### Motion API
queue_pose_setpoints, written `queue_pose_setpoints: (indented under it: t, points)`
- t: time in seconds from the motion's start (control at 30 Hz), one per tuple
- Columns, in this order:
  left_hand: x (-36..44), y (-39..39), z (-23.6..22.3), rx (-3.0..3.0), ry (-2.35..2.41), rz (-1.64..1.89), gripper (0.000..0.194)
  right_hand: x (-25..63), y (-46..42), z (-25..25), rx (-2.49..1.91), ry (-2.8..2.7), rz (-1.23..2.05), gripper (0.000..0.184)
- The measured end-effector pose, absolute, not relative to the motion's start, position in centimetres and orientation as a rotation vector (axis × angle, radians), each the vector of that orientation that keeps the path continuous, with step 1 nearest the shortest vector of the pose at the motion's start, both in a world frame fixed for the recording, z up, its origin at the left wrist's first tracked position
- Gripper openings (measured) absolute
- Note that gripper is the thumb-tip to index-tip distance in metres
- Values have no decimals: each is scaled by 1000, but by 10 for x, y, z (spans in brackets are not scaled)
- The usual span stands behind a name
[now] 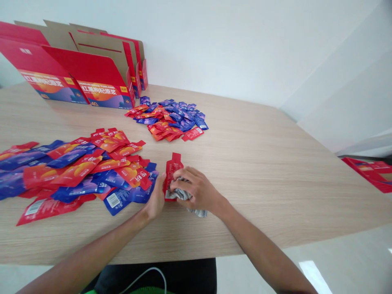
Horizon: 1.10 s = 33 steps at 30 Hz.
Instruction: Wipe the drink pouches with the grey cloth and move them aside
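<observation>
One red sachet [172, 173] is pinned flat near the tabletop's [260, 171] front edge, gripped at its side by the left hand [157, 200]; a crumpled cloth [186, 198] is clutched against it by the right hand [196, 188].

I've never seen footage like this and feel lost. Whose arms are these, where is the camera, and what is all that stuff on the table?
There is no machine here: the arms belong to a person wearing a camera on the head, looking forward and down. It is the only view. On the wooden table lie a large heap of red and blue sachets near the left hand, and a smaller heap farther back. Flat red cartons lean against the wall. The left hand steadies one red sachet lying on the table, while the right hand presses a crumpled cloth onto it.
</observation>
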<state>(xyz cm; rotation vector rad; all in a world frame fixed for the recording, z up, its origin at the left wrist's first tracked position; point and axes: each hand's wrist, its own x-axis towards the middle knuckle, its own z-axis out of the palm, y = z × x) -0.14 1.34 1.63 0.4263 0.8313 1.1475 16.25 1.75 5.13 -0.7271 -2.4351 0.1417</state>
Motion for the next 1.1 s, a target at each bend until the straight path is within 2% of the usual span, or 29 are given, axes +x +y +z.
queue_pose_setpoints:
  t: [0.17,0.33,0.57,0.73,0.9,1.1]
  points:
    - [-2,16,29,506,837,1154,28,158,13,50,-498,-2607,74,17]
    - [-3,16,39,413,737,1001,32,163,12,53,-576,-2332,24,13]
    - [-7,20,37,321,577,934,21,169,12,69,-887,-1683,290,11]
    - [-7,22,45,273,681,951,8,174,26,66,-953,-1482,431,10]
    - [-6,23,45,258,642,936,24,178,28,64,-884,-1488,441,9]
    - [0,18,37,326,547,885,41,173,19,66,-845,-1998,212,11]
